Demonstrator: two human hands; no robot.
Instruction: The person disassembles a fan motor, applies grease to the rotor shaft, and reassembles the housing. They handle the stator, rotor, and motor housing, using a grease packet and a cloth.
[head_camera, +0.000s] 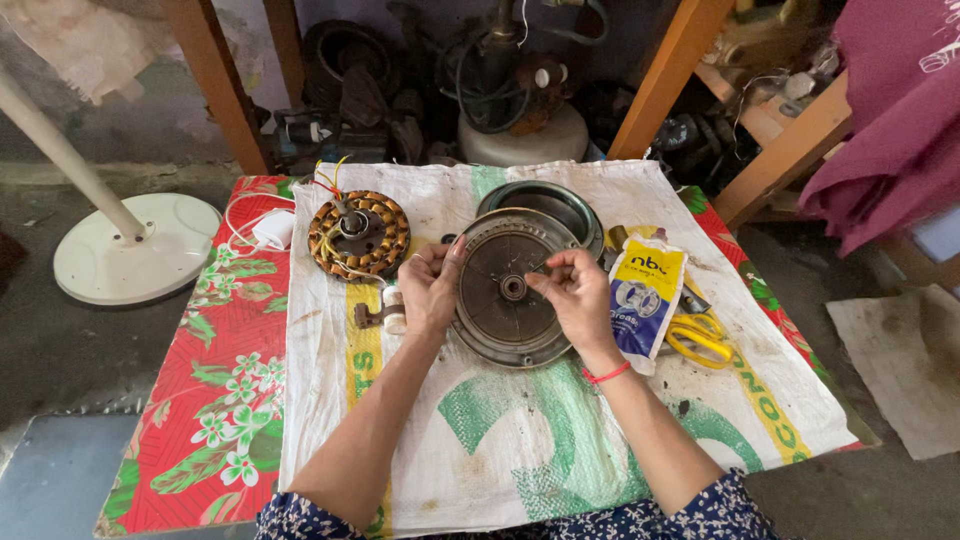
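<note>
Both hands hold a round dark metal motor cover (508, 290) tilted up on edge over a white woven sack (520, 450) spread on the bench (215, 400). The left hand (430, 290) grips its left rim; the right hand (575, 295) rests its fingertips near the centre hub. A second round cover (560, 200) lies just behind. Far left sits a copper-wound stator (360, 235). Right of the cover lie a yellow-and-white grease pouch (645, 295) and yellow-handled scissors (700, 338).

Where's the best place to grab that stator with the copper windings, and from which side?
Take the stator by its outer rim, coming from above and from its near-left side. It lies flat on the sack, shaft up, with wires sprouting at the far edge and the left hand close on its right, so that side is probably freest.
</note>
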